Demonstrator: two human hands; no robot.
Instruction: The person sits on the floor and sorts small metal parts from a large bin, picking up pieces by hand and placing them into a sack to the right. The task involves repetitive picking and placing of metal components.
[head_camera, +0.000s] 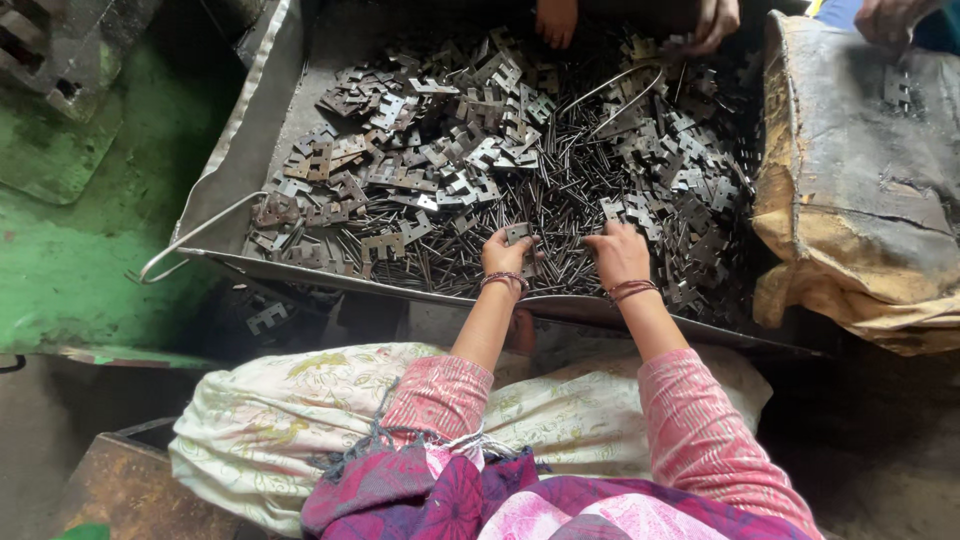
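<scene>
Two hands work in a big metal tray (250, 150) full of small metal bits. The left hand (505, 255) is curled shut on one flat plate (518, 234). The plate sticks up out of the fingers, with its long side going up and away from the person. It sits right at the near middle of the tray, just above the near rim.

The right hand (618, 255) lies palm down just beside the left hand. Its fingers are spread a little and rest on the pins (560, 215). It is hard to tell if it holds any pin.

The pins are thin and dark. They lie in a thick heap in the middle of the tray. Most of them point up and away or lean a bit to the side, but many cross each other.

Lots of flat plates (440, 150) with notches are piled to the left, at the far side and to the right of the pins. They point every which way.

The near rim runs slanted under both wrists, so the hands have little room toward the person. There is more room toward the far side, over the pins. A wire handle (185, 240) sticks out at the tray's left corner. A worn sack (860, 180) stands close along the right side. Other people's hands (555, 20) reach in at the far edge, well apart from the two near hands.
</scene>
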